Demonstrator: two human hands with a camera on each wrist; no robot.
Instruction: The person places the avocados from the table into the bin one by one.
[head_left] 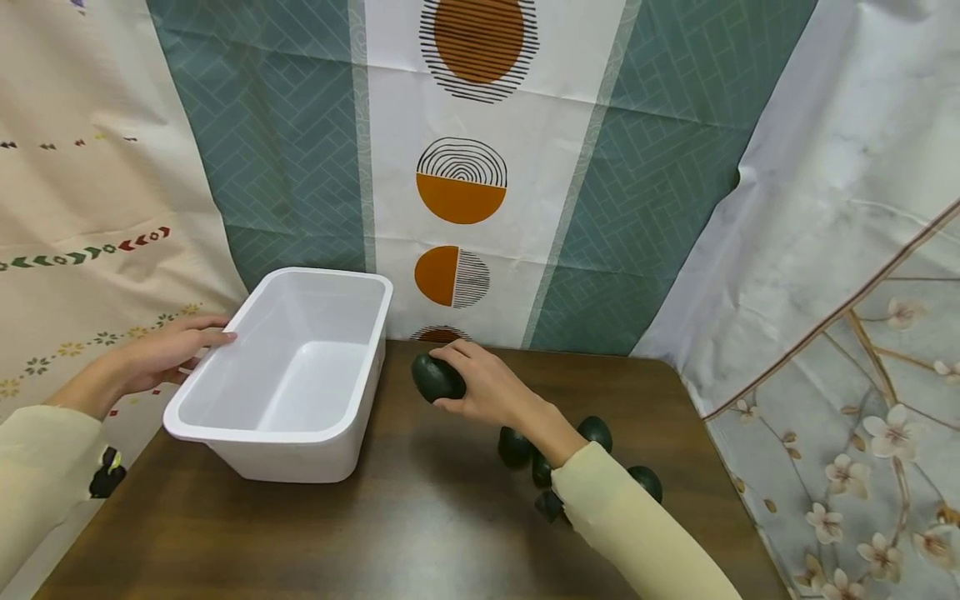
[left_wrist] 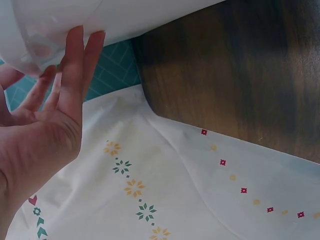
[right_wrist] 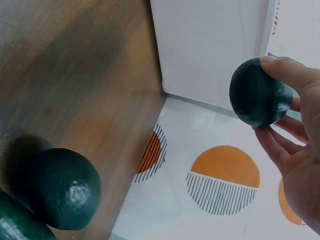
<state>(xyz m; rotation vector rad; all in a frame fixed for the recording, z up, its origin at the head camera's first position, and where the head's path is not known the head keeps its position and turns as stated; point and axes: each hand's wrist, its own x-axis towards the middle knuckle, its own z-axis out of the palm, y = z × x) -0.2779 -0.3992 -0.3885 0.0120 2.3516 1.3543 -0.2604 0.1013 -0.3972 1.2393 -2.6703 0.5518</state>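
A dark green avocado (head_left: 438, 378) is raised off the table, to the right of the white plastic tub (head_left: 348, 429). My right hand (head_left: 491, 387) grips it between thumb and fingers, as the right wrist view also shows with the avocado (right_wrist: 257, 95) in front of the tub's outer wall. My left hand (head_left: 167, 354) holds the tub's left rim, and in the left wrist view its fingers (left_wrist: 75, 65) lie against the outside wall. The tub's visible floor is bare. More avocados (head_left: 595, 432) lie on the table, partly hidden beneath my right forearm.
The brown wooden table (head_left: 420, 533) carries the tub on its left and the loose avocados on its right. A patterned cloth (head_left: 300, 150) hangs along the back edge, with a cream cloth (head_left: 90, 208) at left and a floral one (head_left: 840, 350) at right.
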